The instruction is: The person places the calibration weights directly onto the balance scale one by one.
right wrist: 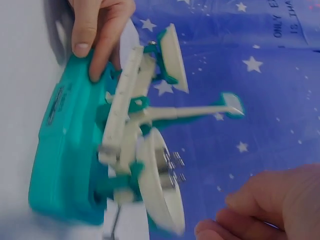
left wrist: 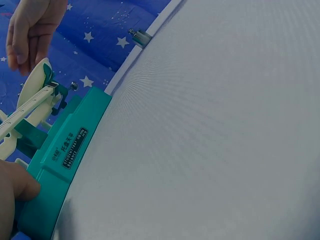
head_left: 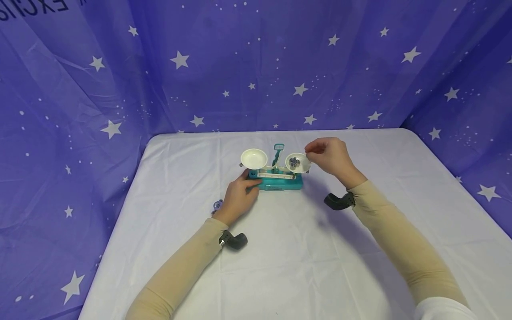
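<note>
A teal balance scale [head_left: 282, 183] with two cream pans stands on the table. My left hand [head_left: 241, 195] grips the left end of its base, thumb [left wrist: 25, 186] on the front face. Several small metal weights [head_left: 294, 162] with knobbed tops sit in the right pan [head_left: 305, 167]. The left pan [head_left: 254, 159] holds nothing and rides slightly higher. Just right of the loaded pan is my right hand [head_left: 330, 155], fingertips close to the rim. Its fingers are loosely bent, with nothing visible between them in the right wrist view.
A few more small metal pieces [head_left: 217, 205] lie on the table beside my left wrist, partly hidden by it. White cloth [head_left: 280, 275] covers the table. A purple star-patterned curtain [head_left: 256, 66] hangs behind and at both sides.
</note>
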A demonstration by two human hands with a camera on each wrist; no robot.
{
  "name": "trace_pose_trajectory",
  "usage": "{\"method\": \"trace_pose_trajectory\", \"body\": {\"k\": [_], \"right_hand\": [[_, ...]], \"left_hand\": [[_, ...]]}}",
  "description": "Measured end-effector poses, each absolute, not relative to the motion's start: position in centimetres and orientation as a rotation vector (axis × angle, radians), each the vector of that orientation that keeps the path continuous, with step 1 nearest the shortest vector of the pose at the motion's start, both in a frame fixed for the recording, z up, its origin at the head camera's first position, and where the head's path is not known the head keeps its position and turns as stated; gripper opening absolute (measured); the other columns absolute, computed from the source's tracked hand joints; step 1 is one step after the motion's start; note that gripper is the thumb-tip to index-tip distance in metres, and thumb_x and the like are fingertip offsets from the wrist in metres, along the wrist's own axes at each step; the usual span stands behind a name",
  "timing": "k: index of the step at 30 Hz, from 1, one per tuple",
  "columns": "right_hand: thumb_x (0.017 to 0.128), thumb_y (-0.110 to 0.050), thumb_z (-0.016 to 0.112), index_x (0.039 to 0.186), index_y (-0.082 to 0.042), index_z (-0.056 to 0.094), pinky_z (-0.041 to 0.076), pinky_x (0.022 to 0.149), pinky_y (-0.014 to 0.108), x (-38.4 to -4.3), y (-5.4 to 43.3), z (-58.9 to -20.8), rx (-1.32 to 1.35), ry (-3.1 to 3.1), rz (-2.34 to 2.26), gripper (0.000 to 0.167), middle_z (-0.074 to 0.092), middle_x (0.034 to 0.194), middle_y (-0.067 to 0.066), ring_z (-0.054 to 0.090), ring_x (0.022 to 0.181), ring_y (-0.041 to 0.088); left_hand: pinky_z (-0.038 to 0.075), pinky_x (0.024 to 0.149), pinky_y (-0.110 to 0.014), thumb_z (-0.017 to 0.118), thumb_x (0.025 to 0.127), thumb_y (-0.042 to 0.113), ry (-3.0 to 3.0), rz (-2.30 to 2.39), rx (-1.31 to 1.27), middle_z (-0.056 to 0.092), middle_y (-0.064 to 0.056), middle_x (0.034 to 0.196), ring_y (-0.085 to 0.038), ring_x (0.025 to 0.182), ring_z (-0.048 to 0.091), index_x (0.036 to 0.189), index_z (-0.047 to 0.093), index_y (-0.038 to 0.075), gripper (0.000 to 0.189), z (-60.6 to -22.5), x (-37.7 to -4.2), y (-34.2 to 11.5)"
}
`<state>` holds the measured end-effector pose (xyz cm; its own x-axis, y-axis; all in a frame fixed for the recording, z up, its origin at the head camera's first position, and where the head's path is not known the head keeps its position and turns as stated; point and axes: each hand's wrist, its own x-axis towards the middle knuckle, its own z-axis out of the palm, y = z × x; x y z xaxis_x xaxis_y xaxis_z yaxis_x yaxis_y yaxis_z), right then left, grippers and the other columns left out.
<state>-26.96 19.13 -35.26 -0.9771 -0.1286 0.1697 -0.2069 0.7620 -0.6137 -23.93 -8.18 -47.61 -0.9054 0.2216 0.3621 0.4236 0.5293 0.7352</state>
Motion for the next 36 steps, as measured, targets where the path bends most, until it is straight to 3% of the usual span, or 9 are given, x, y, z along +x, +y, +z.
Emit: {"method": "trace_pose_trajectory", "body": {"k": [3, 8, 10, 19, 33, 36], "right_hand": [[0.092, -0.016, 0.069, 0.110, -0.003, 0.077, 0.055, 0.075, 0.030, -26.0, 21.0, -35.2, 0.210, -2.822, 1.025, 0.023, 0.078, 0.106, 0.019, 0.073, 0.094, 0.026], [0.092, -0.023, 0.072, 0.113, -0.004, 0.076, 0.053, 0.069, 0.015, -24.7, 24.0, -35.9, 0.123, -2.816, 1.102, 0.029, 0.079, 0.105, 0.017, 0.067, 0.077, -0.004], [0.091, -0.022, 0.073, 0.115, -0.004, 0.076, 0.053, 0.069, 0.013, -24.3, 24.9, -36.4, 0.092, -2.805, 1.149, 0.030, 0.079, 0.104, 0.015, 0.065, 0.073, -0.011], [0.089, -0.015, 0.077, 0.120, 0.001, 0.072, 0.054, 0.071, 0.010, -22.4, 27.7, -38.5, 0.069, -2.780, 1.257, 0.036, 0.080, 0.099, 0.004, 0.066, 0.077, -0.014], [0.086, -0.011, 0.079, 0.108, 0.005, 0.075, 0.051, 0.070, 0.009, -20.7, 29.4, -41.8, 0.069, -2.763, 1.253, 0.028, 0.078, 0.085, -0.006, 0.065, 0.073, -0.011], [0.084, -0.008, 0.079, 0.106, 0.007, 0.075, 0.051, 0.069, 0.008, -20.6, 29.4, -42.2, 0.077, -2.761, 1.247, 0.026, 0.079, 0.084, -0.001, 0.065, 0.072, -0.011]], "left_hand": [[0.048, 0.111, -0.051, 0.065, 0.089, 0.009, -2.544, -1.310, -0.553, 0.050, -0.031, 0.149, -0.042, 0.135, 0.055, 0.113, 0.077, 0.003, 0.028, -47.6, -24.0, -8.1], [0.048, 0.110, -0.052, 0.066, 0.089, 0.009, -2.545, -1.293, -0.547, 0.051, -0.030, 0.149, -0.043, 0.134, 0.055, 0.113, 0.078, 0.003, 0.027, -47.5, -23.9, -8.3], [0.048, 0.110, -0.052, 0.066, 0.089, 0.009, -2.545, -1.292, -0.544, 0.051, -0.030, 0.149, -0.043, 0.134, 0.056, 0.113, 0.078, 0.003, 0.027, -47.5, -23.9, -8.3], [0.047, 0.111, -0.052, 0.066, 0.089, 0.008, -2.527, -1.307, -0.537, 0.050, -0.033, 0.148, -0.044, 0.135, 0.054, 0.112, 0.078, 0.002, 0.027, -47.7, -23.9, -8.5], [0.047, 0.111, -0.054, 0.065, 0.088, 0.007, -2.524, -1.309, -0.563, 0.049, -0.034, 0.148, -0.044, 0.135, 0.054, 0.113, 0.077, 0.001, 0.028, -47.7, -23.9, -8.2], [0.048, 0.110, -0.054, 0.065, 0.088, 0.007, -2.525, -1.305, -0.565, 0.050, -0.034, 0.148, -0.044, 0.134, 0.055, 0.113, 0.077, 0.001, 0.028, -47.6, -23.9, -8.0]]}}
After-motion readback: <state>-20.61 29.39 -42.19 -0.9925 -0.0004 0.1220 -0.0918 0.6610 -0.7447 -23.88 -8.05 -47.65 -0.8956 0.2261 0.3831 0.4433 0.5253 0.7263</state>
